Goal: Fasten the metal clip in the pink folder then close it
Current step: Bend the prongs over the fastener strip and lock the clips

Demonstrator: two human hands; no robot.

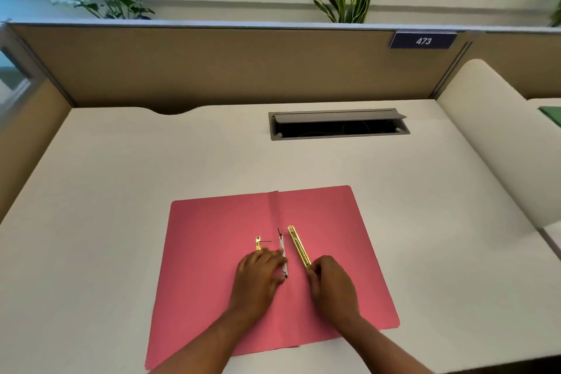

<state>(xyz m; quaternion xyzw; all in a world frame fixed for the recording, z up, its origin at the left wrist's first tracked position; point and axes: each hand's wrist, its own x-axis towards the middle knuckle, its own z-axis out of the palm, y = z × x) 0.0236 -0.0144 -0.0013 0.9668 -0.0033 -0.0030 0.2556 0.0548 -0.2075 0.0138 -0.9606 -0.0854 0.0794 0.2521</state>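
1. One head view: the only writing I can read is "473" in white on a dark blue tag [423, 40], up on the partition well beyond the pink folder [212, 252].
2. That pink folder lies open and flat on the white desk [121, 176], spine running away from me, holding only its fastener parts.
3. On the folder, just right of the spine, a gold metal clip bar [299, 246] lies slanted; my right hand [332, 285] pinches its near end with curled fingers.
4. My left hand [261, 270] rests palm down just left of the spine, fingers loosely spread over a white strip [283, 249]; it grips nothing I can see.
5. A small gold piece [258, 243] sticks out just beyond my left fingers.
6. Beyond the folder, a grey cable hatch [338, 124] stands open in the desk, dark inside.
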